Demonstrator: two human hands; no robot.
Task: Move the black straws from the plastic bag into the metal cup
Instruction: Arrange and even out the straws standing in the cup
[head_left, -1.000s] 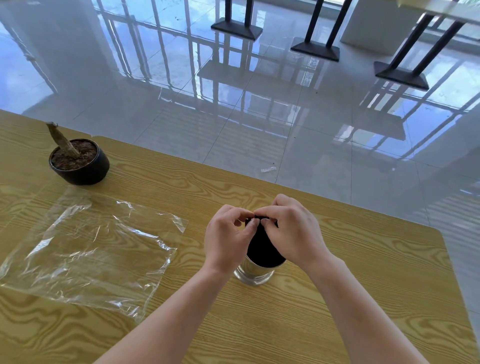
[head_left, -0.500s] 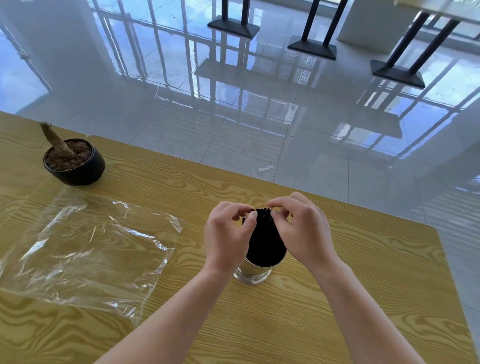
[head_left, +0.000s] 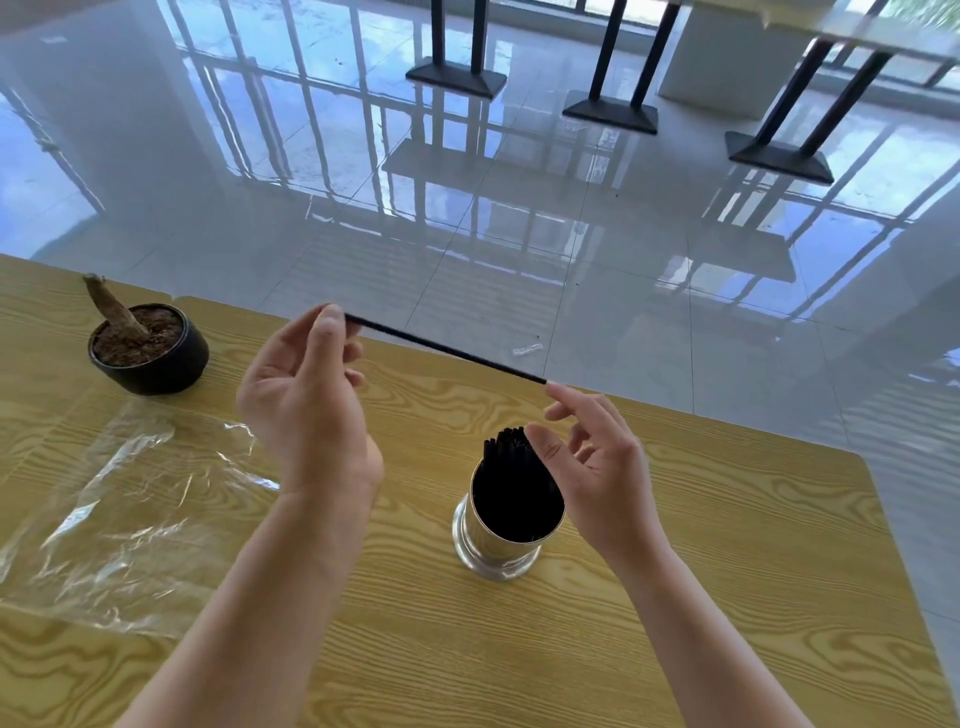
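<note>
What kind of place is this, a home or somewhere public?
Probably a café or canteen: a metal cup packed with black straws on a wooden table, and black table bases across a glossy tiled floor.

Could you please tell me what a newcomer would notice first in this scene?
A single black straw spans the air above the wooden table, pinched at one end by the left hand and touched at the other by the right hand. Below the right hand stands the metal cup, packed with black straws. The plastic bag lies flat at the left.
</note>
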